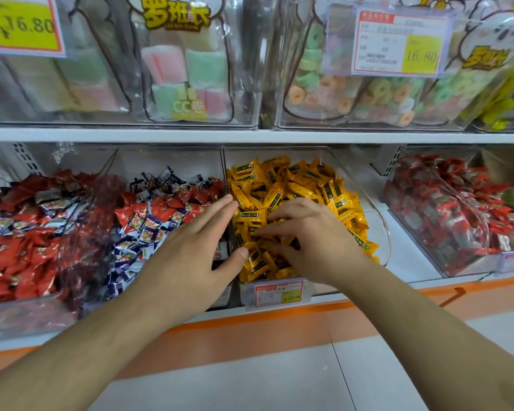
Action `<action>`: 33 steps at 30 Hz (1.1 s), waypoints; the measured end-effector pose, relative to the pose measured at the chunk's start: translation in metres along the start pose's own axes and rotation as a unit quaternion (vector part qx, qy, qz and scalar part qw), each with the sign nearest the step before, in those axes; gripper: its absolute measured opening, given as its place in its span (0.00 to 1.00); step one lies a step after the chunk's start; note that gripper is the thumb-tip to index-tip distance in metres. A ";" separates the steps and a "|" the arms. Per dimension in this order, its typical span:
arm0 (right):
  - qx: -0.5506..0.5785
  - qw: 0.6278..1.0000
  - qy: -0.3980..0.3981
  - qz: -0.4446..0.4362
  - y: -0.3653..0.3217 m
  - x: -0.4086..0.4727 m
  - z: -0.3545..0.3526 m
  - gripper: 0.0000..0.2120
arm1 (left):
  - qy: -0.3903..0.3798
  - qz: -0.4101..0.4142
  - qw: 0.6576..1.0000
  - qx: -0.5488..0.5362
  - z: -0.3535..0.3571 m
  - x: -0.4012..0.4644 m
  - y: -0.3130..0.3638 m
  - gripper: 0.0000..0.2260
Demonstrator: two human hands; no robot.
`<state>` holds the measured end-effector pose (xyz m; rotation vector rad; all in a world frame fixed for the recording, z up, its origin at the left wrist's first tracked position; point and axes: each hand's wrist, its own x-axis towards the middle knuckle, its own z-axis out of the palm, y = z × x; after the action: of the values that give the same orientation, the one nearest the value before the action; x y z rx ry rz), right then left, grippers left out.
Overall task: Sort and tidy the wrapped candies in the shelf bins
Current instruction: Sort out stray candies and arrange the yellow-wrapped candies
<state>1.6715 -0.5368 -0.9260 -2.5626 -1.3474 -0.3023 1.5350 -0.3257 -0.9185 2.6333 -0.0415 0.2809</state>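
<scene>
1. Two grips are at work in the middle bin (pixel 380 232). The right hand (pixel 318 241) lies on the yellow candies (pixel 282 188) with its fingers bent, fingertips down among the wrappers; I cannot tell whether it pinches one or only rakes them. The left hand (pixel 190 244) is flat, fingers straight, lying over the clear divider (pixel 224 173), fingertips touching the yellow heap, thumb at its near edge.
2. The yellow candies fill that bin and stand high at the front, just above the price tag (pixel 278 292). A sweep towards the person is likely to push some over the low front lip and onto the floor (pixel 250 381).
3. The left palm covers the red and white candies (pixel 149 221) in the next bin. If it slides right, it may drag one of these over the divider into the yellow lot, which undoes the sorting.
4. The wrappers look smooth and slippery, so a loose pinch may drop a piece back into the heap, or into the wrong bin.
5. The bin's curved right wall is thin clear plastic. A hard push sideways may shift the bin on the shelf (pixel 404 250) towards the red candies (pixel 445 209) on the right.
6. A stray may lie under either hand; that cannot be seen here.
</scene>
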 end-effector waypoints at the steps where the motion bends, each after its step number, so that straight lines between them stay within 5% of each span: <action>1: 0.000 1.000 0.012 0.000 0.002 0.000 -0.001 0.17 | 0.000 0.001 1.000 0.000 0.000 0.000 0.000 0.34; 13: -0.018 0.996 0.060 0.058 0.009 -0.001 -0.013 0.21 | -0.006 0.001 1.000 -0.012 0.002 0.000 -0.001 0.34; 16: 0.019 1.000 0.021 -0.013 -0.010 0.003 -0.018 0.24 | -0.010 -0.002 1.000 -0.017 0.001 0.000 0.000 0.34; 22: 0.105 0.990 -0.091 -0.003 -0.024 0.008 -0.020 0.26 | -0.010 0.002 1.000 -0.017 0.001 -0.001 0.000 0.33; 33: 0.053 0.996 0.060 0.029 -0.023 0.002 0.001 0.08 | -0.015 0.002 1.000 -0.017 0.000 -0.001 0.000 0.32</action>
<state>1.6539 -0.5222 -0.9236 -2.4485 -1.2117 -0.3582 1.5338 -0.3257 -0.9191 2.6033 -0.0603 0.2399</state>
